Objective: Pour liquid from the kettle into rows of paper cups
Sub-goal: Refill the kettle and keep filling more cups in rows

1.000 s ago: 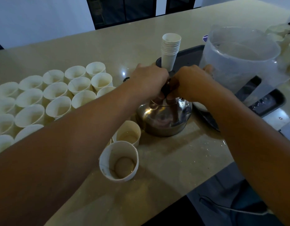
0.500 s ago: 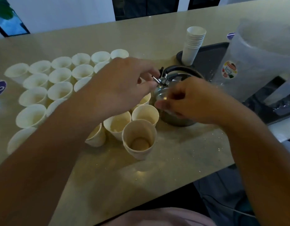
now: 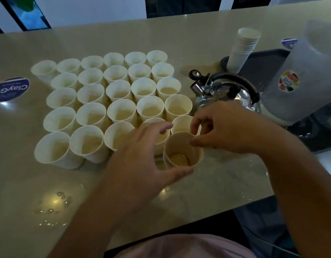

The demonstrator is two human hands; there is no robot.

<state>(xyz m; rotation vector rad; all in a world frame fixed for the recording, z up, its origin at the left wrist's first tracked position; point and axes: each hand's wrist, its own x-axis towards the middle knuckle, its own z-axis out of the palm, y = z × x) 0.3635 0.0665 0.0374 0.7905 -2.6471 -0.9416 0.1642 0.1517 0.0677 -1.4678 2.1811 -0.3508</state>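
Standing at the counter (image 3: 207,190), a person leans over the near cup (image 3: 183,149), which sits out front of the rows of paper cups (image 3: 112,101) with a little liquid in its bottom. Their right hand (image 3: 228,129) pinches its rim between thumb and forefinger; the left hand (image 3: 144,153) is spread with loose fingers beside it, thumb close to its base, though I cannot tell if it touches. The kettle (image 3: 233,92) stands just behind, near the dark tray (image 3: 263,62) and the stack of cups (image 3: 242,47). Bare counter runs from the cup to the near edge, spotted with drops at left. Half a second ago both hands were up at the kettle; now they have dropped to the cup.
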